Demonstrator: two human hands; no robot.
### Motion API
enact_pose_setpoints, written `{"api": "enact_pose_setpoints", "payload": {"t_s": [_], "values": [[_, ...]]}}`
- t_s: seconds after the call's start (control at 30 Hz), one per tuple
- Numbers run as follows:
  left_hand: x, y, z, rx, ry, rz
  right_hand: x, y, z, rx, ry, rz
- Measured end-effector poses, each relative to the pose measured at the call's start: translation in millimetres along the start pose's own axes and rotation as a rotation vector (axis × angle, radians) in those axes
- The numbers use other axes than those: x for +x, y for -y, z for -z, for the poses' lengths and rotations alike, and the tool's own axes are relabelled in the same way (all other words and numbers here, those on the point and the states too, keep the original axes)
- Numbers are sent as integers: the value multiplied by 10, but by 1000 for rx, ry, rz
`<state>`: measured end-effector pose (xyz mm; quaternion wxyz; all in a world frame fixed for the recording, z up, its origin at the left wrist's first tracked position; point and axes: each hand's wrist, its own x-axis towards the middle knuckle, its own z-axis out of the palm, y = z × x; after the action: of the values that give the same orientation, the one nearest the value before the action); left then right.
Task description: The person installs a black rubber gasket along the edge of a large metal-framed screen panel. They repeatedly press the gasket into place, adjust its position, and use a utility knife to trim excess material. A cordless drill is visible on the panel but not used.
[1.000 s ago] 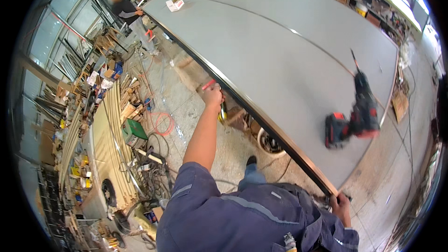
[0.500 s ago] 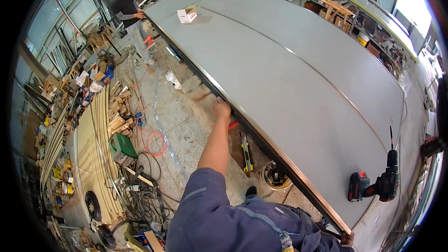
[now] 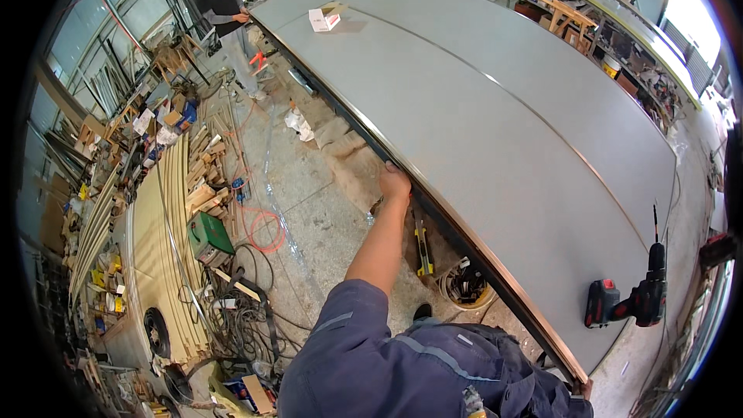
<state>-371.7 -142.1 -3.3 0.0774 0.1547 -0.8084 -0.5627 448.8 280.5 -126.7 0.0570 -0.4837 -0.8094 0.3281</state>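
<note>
A large grey panel (image 3: 464,147) with a dark side edge and a copper-coloured edge strip (image 3: 507,282) stretches away in front of me. My left hand (image 3: 395,183) is closed on its long near edge, thumb toward the top and the other fingers largely hidden beneath. At the panel's near right corner, part of my right hand (image 3: 584,390) shows, curled against the end of the strip; most of its fingers are out of sight. A black and red cordless drill (image 3: 642,294) with a long bit lies on the panel near that corner. Farther up sits a small white box (image 3: 324,18).
At the panel's far left end, another person (image 3: 224,15) has a hand on the edge. On the floor beside me are a yellow-handled tool (image 3: 423,251), a round bucket (image 3: 464,285), tangled cables (image 3: 251,306), a green machine (image 3: 209,238) and scrap wood (image 3: 203,186).
My view has shifted slightly, so the panel, drill and box appear a little to the right. Both my hands stay at the panel's edge. The other person still stands at the far end.
</note>
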Motion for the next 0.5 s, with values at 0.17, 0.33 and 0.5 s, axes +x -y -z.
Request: {"api": "enact_pose_setpoints", "payload": {"t_s": [0.17, 0.33, 0.5], "values": [[10, 80, 15, 109, -3, 29, -45, 3, -140, 108, -58, -70], [-150, -150, 147, -317, 198, 140, -145, 13, -148, 139, -116, -57], [-276, 18, 55, -64, 98, -35, -226, 213, -275, 273, -195, 1]]}}
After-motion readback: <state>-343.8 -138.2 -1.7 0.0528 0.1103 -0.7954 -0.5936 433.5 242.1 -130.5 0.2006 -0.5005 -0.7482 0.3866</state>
